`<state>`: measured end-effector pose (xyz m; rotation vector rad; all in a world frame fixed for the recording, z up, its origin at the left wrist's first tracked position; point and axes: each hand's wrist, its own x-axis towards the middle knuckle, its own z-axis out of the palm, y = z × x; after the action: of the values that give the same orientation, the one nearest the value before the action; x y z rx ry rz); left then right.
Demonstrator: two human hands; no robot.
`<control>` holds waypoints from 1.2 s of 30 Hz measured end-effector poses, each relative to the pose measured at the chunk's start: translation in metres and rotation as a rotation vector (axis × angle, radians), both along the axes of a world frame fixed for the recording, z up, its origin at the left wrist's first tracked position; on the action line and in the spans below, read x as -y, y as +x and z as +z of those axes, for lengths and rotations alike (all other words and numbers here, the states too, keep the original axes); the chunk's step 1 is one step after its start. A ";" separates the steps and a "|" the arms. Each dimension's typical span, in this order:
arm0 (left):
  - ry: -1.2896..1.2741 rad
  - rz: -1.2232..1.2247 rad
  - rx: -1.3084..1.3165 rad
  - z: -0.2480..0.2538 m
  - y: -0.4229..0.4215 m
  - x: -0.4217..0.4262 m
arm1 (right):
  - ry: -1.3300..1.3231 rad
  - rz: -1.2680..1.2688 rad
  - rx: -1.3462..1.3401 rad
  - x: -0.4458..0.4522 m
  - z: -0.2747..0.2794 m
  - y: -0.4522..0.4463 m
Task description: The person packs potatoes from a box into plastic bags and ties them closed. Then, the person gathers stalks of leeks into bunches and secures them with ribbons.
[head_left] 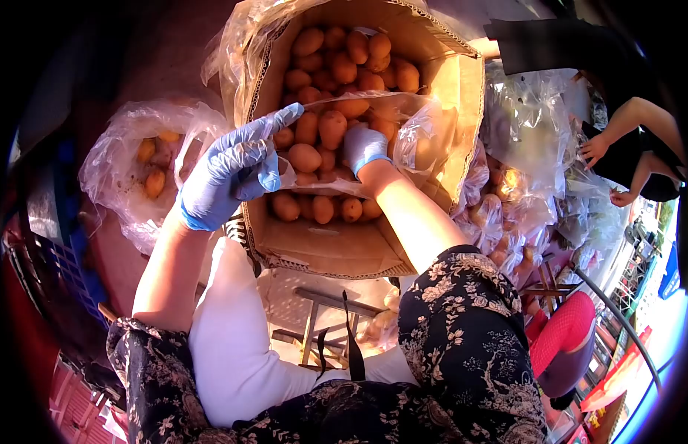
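Cardboard box (325, 248), fruit (333, 129) inside, clear plastic bag (418, 139)

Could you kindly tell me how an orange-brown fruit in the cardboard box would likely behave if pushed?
The orange-brown fruit would probably roll if it had room, given its rounded shape. Here it may only shift and nudge its neighbours, since they lie piled together. Its smooth-looking skin might make it somewhat slippery.

We can read no text, label, brand, number or sign anywhere here. We make out no lettering on the cardboard box (325, 246), on the clear bag (111, 166) at the left, on the clear bags (525, 122) at the right, or on the red cloth (618, 383) at the near right.
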<state>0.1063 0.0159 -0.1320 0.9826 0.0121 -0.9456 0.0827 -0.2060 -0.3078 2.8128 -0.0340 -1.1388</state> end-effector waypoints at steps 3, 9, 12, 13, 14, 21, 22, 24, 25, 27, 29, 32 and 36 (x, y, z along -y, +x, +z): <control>0.064 -0.050 -0.085 0.004 -0.006 -0.009 | 0.078 0.027 0.045 -0.007 -0.008 0.001; 0.095 -0.004 -0.002 -0.027 -0.015 -0.039 | 0.405 0.248 -0.088 -0.011 0.132 0.022; 0.072 -0.005 0.005 -0.028 -0.014 -0.052 | 1.185 -0.329 0.183 -0.030 0.204 0.060; 0.074 -0.014 0.052 -0.027 -0.012 -0.057 | 1.227 -0.432 0.382 -0.040 0.222 0.082; 0.234 -0.105 0.251 -0.040 -0.008 -0.063 | 0.913 -0.320 0.653 -0.043 0.238 0.106; 1.206 0.220 0.452 -0.105 0.020 -0.211 | 1.054 0.279 0.719 -0.218 0.240 0.110; 1.219 0.141 0.379 -0.152 0.022 -0.244 | 1.032 0.394 0.453 -0.252 0.212 0.100; 1.206 0.136 0.335 -0.191 0.032 -0.291 | 0.864 0.546 -0.085 -0.310 0.128 0.092; 1.173 0.210 0.362 -0.195 0.040 -0.303 | 0.777 0.585 -0.073 -0.321 0.075 0.093; 1.190 0.215 0.352 -0.170 0.099 -0.324 | 0.739 0.374 -0.119 -0.327 0.007 0.125; 1.106 0.235 0.372 -0.148 0.152 -0.344 | 0.753 -0.021 0.022 -0.324 -0.008 0.179; 1.139 0.425 0.718 -0.176 0.180 -0.347 | 0.698 -0.017 0.372 -0.305 -0.032 0.222; 1.182 0.528 0.720 -0.218 0.166 -0.330 | 0.477 0.283 0.291 -0.327 -0.007 0.205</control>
<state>0.2720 0.3459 -0.3499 2.2277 0.2344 0.0400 0.2879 0.1213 -0.3147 3.2211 0.6741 -0.7443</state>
